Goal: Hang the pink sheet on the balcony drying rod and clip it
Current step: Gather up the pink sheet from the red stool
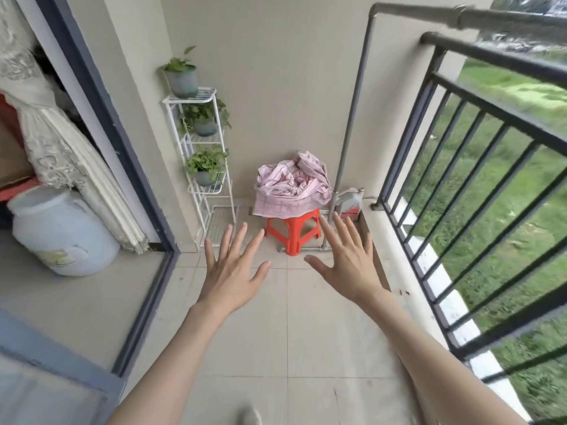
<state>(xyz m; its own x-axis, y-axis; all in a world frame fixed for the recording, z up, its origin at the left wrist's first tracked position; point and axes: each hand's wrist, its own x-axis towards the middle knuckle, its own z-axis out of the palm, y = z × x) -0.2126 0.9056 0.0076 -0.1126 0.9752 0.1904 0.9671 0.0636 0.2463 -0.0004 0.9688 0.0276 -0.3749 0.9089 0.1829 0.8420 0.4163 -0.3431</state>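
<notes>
The pink sheet (291,187) lies crumpled in a heap on a small orange stool (293,231) at the far end of the balcony. A grey metal drying rod (414,12) runs along the top right, held up by a vertical post (352,118) beside the stool. My left hand (234,271) and my right hand (346,259) are stretched forward over the floor tiles, fingers spread, palms down, holding nothing. Both stay short of the stool. No clips are visible.
A dark railing (460,167) lines the right side, with grass beyond. A white plant rack (204,161) with three potted plants stands left of the stool. A jug (351,202) sits in the corner. On the left is a door frame (122,154) with a large white container (61,233) inside.
</notes>
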